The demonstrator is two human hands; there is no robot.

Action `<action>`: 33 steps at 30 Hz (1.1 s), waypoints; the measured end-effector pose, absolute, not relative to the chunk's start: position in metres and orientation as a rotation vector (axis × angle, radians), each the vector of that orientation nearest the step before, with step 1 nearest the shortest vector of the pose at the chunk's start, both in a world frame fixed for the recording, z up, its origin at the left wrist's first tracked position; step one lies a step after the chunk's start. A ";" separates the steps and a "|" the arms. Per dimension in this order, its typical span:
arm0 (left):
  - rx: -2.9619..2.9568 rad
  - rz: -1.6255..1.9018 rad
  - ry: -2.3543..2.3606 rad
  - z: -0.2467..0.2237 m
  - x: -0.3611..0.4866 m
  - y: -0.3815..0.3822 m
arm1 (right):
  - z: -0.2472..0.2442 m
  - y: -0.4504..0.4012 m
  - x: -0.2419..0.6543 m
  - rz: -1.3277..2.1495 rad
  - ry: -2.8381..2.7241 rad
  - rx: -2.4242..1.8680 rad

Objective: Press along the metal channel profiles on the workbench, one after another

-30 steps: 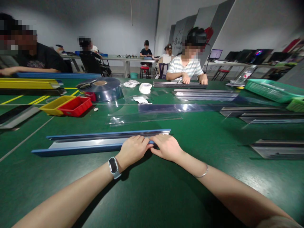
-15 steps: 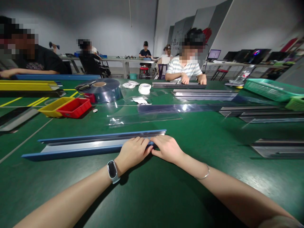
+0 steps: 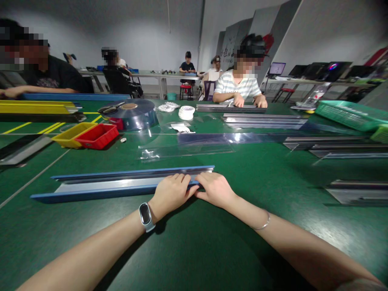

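Hands in the head view, the left (image 3: 172, 195) and the right (image 3: 216, 190), close their fingers round the near edge of a blue channel (image 3: 97, 193), which lies on the green table (image 3: 182, 250) and runs leftward from their grip, with clear strips (image 3: 188, 152) beyond it and a red bin (image 3: 97, 136) farther off to the left.

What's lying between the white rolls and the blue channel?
In the head view: a white scrap, shiny film and, nearest the blue channel, a clear strip.
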State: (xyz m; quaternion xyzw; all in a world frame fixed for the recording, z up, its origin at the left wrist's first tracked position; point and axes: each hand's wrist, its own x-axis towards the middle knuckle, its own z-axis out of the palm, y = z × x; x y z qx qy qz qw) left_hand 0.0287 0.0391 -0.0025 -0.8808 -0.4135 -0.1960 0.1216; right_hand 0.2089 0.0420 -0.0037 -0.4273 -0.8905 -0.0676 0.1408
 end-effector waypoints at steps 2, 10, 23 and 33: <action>-2.559 -0.563 -1.218 -0.003 0.028 0.038 | -0.004 0.039 0.209 -0.192 -2.565 -1.217; -2.590 -0.512 -1.120 -0.004 0.027 0.032 | -0.007 0.036 0.204 -0.162 -2.560 -1.180; -2.600 -0.569 -1.212 -0.004 0.028 0.035 | -0.008 0.036 0.206 -0.065 -2.475 -1.183; -2.593 -0.579 -1.221 -0.004 0.030 0.039 | -0.002 0.038 0.206 -0.029 -2.518 -1.231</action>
